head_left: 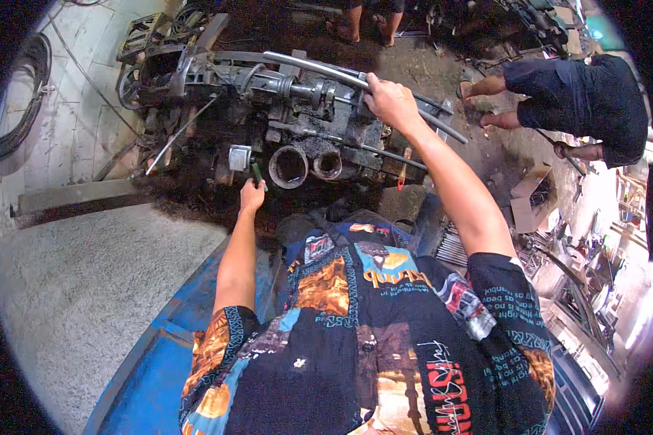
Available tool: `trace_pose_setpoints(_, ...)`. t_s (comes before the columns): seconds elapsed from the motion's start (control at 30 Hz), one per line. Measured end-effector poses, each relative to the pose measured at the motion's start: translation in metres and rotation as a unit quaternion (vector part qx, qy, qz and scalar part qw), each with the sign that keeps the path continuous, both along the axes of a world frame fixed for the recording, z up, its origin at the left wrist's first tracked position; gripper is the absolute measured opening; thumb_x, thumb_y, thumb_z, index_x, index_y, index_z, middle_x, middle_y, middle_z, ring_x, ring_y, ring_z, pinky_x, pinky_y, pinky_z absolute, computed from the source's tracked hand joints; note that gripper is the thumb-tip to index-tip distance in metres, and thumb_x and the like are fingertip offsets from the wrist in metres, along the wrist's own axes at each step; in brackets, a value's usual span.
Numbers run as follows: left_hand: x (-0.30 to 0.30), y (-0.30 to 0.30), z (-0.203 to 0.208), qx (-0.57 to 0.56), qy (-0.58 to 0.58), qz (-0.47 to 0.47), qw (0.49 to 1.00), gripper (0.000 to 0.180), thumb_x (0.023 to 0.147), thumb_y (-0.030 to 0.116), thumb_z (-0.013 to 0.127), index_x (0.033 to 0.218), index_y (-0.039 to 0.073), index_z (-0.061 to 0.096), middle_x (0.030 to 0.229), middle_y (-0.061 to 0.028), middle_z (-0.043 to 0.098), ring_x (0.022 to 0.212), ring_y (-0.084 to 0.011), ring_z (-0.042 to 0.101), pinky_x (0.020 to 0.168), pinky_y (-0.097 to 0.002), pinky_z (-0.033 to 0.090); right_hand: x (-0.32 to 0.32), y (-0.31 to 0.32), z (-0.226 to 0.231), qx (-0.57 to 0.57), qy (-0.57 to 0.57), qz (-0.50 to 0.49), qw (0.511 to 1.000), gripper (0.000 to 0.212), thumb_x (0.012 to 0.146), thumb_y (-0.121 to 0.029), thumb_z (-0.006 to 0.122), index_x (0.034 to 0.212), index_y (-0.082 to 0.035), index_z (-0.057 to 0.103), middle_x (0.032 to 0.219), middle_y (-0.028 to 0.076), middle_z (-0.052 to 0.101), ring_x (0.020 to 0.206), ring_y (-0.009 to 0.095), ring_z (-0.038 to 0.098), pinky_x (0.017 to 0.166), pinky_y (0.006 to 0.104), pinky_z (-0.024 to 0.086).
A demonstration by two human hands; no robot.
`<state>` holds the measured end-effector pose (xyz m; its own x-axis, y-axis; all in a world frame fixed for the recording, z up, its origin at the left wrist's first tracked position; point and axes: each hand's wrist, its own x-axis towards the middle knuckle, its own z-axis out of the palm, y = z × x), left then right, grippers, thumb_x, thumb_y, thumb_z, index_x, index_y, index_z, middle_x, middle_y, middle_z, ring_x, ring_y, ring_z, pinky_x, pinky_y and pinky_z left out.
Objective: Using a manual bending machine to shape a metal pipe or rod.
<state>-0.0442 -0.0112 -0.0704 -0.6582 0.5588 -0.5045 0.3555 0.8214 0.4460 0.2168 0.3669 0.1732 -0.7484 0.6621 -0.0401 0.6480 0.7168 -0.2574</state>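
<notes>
My right hand (393, 101) is closed on a long grey metal bar (437, 125), which slants across the top of a dark, greasy machine (312, 109). Down on the near side, my left hand (252, 196) has its fingers wrapped round a short green handle (257, 172). Just above that handle is a silver, box-shaped metal piece (240, 158); I cannot tell whether the two are joined. Beside it, two round, rusty openings face me: a larger ring (289, 167) and a smaller ring (327, 165).
An orange-handled brush (402, 176) is at the machine's right end. A thin metal rod (181, 135) leans at the left. One person in dark clothes (580, 101) stands at the right; another's legs show at the top. An open cardboard box (531, 199) sits on the cluttered right side.
</notes>
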Motion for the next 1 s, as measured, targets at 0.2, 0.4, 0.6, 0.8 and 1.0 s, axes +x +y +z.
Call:
trace_pose_setpoints(0.2, 0.006, 0.017, -0.014, 0.115, -0.151, 0.201, 0.961, 0.046, 0.091, 0.031, 0.063, 0.117, -0.006, 0.054, 0.085, -0.0109, 0.065, 0.070, -0.0214, 0.062, 0.067, -0.0369, 0.049, -0.001, 0.001, -0.002, -0.005, -0.016, -0.013, 1.000, 0.034, 0.085, -0.029, 0.063, 0.108, -0.008, 0.052, 0.086, 0.021, 0.068, 0.082, 0.040, 0.067, 0.073, 0.0503, 0.054)
trace_pose_setpoints(0.4, -0.017, 0.059, 0.036, 0.020, -0.200, 0.209, 0.957, 0.033, 0.090, 0.029, 0.067, 0.090, -0.003, 0.060, 0.067, -0.0076, 0.059, 0.053, -0.0185, 0.059, 0.048, -0.0344, 0.050, 0.005, 0.002, -0.004, -0.015, -0.021, -0.035, 0.999, 0.035, 0.085, -0.031, 0.064, 0.107, -0.007, 0.053, 0.087, 0.021, 0.068, 0.082, 0.040, 0.067, 0.074, 0.0506, 0.054)
trace_pose_setpoints(0.6, -0.035, 0.080, 0.034, -0.119, -0.071, 0.080, 0.987, 0.030, 0.081, 0.025, 0.065, 0.081, -0.005, 0.067, 0.072, -0.0171, 0.067, 0.056, -0.0230, 0.066, 0.054, -0.0390, 0.053, -0.003, 0.002, -0.001, -0.017, -0.022, -0.065, 0.998, 0.032, 0.083, -0.032, 0.064, 0.099, -0.005, 0.057, 0.087, 0.021, 0.068, 0.084, 0.039, 0.067, 0.076, 0.0492, 0.054)
trace_pose_setpoints(0.8, -0.022, 0.079, 0.046, -0.080, -0.054, 0.057, 0.994, 0.035, 0.082, 0.024, 0.065, 0.090, -0.010, 0.065, 0.083, -0.0216, 0.069, 0.065, -0.0287, 0.068, 0.057, -0.0408, 0.054, 0.005, 0.002, -0.007, -0.011, -0.007, -0.109, 0.994, 0.037, 0.079, -0.035, 0.067, 0.097, -0.003, 0.060, 0.084, 0.023, 0.067, 0.081, 0.040, 0.067, 0.076, 0.0490, 0.054)
trace_pose_setpoints(1.0, -0.017, 0.079, 0.060, -0.149, -0.068, 0.042, 0.986, 0.040, 0.085, 0.023, 0.062, 0.106, -0.011, 0.058, 0.087, -0.0222, 0.068, 0.065, -0.0313, 0.067, 0.063, -0.0414, 0.054, -0.003, -0.003, 0.003, -0.016, -0.032, -0.108, 0.993, 0.032, 0.076, -0.028, 0.066, 0.096, -0.003, 0.061, 0.089, 0.021, 0.069, 0.085, 0.037, 0.068, 0.079, 0.0473, 0.055)
